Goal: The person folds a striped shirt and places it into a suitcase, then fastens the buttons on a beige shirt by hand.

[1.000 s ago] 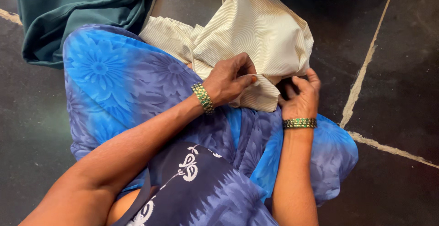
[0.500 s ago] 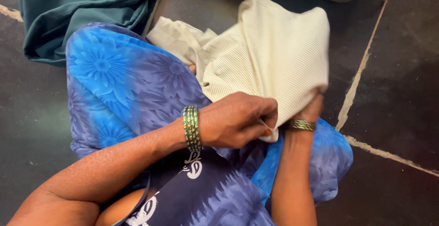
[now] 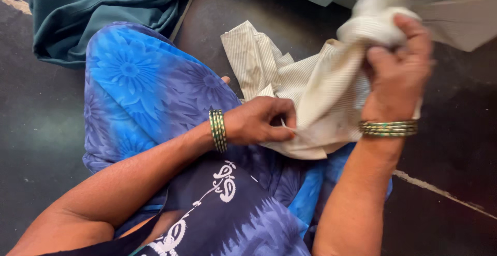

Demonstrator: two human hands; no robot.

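The left hand (image 3: 259, 124) pinches the near edge of a cream ribbed cloth (image 3: 321, 90) over the blue-clad lap. The right hand (image 3: 396, 72), raised at the right, grips a bunched fold of it.

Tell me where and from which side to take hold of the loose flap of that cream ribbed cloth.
Take the free corner of the cream ribbed cloth that sticks up at its far left, above the blue floral lap. Come from the left with a pinch grip: that flap lies flat and unheld, while the left hand pinches the lower edge and the right hand bunches the raised end.
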